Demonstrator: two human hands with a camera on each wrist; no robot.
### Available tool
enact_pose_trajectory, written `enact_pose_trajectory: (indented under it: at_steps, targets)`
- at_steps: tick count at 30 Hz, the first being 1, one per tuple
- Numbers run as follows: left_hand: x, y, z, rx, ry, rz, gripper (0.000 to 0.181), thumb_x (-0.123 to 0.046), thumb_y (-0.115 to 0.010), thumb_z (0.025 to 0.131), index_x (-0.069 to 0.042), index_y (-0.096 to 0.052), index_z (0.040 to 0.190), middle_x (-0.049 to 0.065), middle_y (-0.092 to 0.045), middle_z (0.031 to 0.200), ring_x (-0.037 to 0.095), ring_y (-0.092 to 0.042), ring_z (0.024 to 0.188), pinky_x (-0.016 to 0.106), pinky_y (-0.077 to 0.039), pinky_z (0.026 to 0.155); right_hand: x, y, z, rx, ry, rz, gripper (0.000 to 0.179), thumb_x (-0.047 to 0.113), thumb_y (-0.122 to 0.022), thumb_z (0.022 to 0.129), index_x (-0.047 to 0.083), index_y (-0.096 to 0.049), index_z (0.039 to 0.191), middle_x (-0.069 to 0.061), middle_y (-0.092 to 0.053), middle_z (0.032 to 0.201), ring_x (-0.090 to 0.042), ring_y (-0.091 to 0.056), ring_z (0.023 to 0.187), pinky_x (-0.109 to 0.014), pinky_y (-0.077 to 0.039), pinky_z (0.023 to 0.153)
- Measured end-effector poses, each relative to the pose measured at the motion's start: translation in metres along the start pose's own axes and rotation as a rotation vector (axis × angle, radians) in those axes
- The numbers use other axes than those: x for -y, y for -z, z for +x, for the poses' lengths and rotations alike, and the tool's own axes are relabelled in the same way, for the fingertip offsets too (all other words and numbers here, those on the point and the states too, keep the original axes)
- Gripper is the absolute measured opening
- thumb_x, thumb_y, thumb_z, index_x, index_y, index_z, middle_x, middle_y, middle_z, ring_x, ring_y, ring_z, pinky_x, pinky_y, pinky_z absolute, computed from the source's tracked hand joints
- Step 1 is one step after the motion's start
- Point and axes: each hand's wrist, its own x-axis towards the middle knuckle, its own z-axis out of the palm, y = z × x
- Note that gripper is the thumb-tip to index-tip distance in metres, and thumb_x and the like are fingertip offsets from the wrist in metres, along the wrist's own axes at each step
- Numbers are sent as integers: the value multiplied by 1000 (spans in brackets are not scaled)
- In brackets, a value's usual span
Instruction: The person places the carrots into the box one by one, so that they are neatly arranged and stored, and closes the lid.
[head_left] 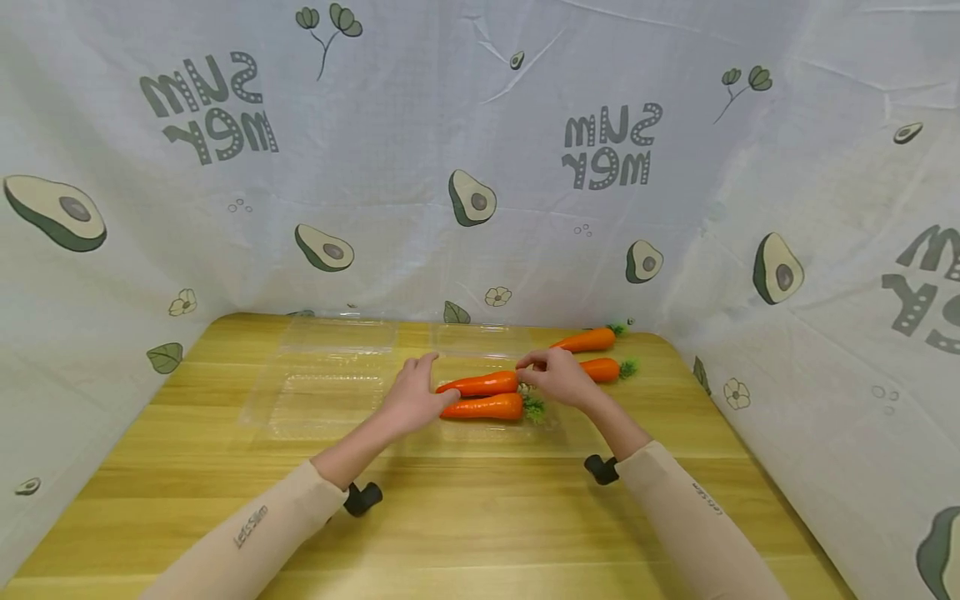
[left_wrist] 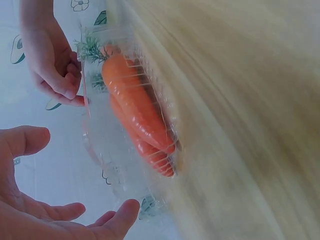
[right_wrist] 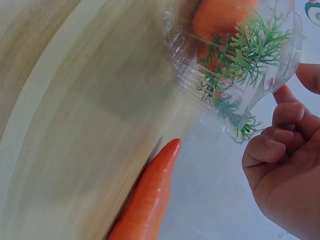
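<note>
- Two carrots [head_left: 482, 407] are laid side by side in the clear box [left_wrist: 95, 130], likely to fit lengthwise.
- Left hand [head_left: 412, 398] is spread wide near tips, presumably for steadying.
- Box rim seems pinched by right hand [head_left: 561, 379], probably for control.

**Clear plastic box [left_wrist: 100, 132]: occupied, lid [head_left: 480, 340] open**

Box transparent, ribbed low down, resting on the wooden tabletop [head_left: 465, 533]; lid lies to the rear, exact angle unclear. Contents: rear carrot [head_left: 480, 384] and front carrot [head_left: 483, 407], both glossy orange, lying lengthwise side by side, tapered tips left, feathery green tops right, visible through the wall.
</note>
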Motion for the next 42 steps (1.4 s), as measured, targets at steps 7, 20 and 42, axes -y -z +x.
enact_pose_trajectory:
  at_steps: [7, 20, 42]
  targets:
    - [0, 8, 10, -7, 18, -20, 83, -36, -70, 91, -7, -30, 158, 25, -37, 154, 43, -45, 136, 59, -41, 109, -3, 0, 5, -13, -43, 49, 29, 24, -64, 99, 3, -73, 117, -1, -47, 66, -17, -39, 59, -29, -34, 58]
    - [10, 20, 15, 3, -14, -121, 68, -33, -67, 95, -9, -40, 153, 19, -47, 151, 37, -46, 137, 54, -43, 109, -4, 2, 7, -13, -78, 164, 35, 26, -61, 101, 1, -69, 125, -20, -68, 111, -29, -56, 86, -32, -45, 71]
    - [49, 68, -19, -183, -119, -185, 43, -22, -61, 99, -8, -57, 139, 14, -56, 137, 33, -50, 126, 48, -51, 98, -13, 7, 10, -52, -137, 239, 33, 25, -59, 102, 4, -69, 125, -17, -67, 122, -35, -59, 101, -51, -51, 87]
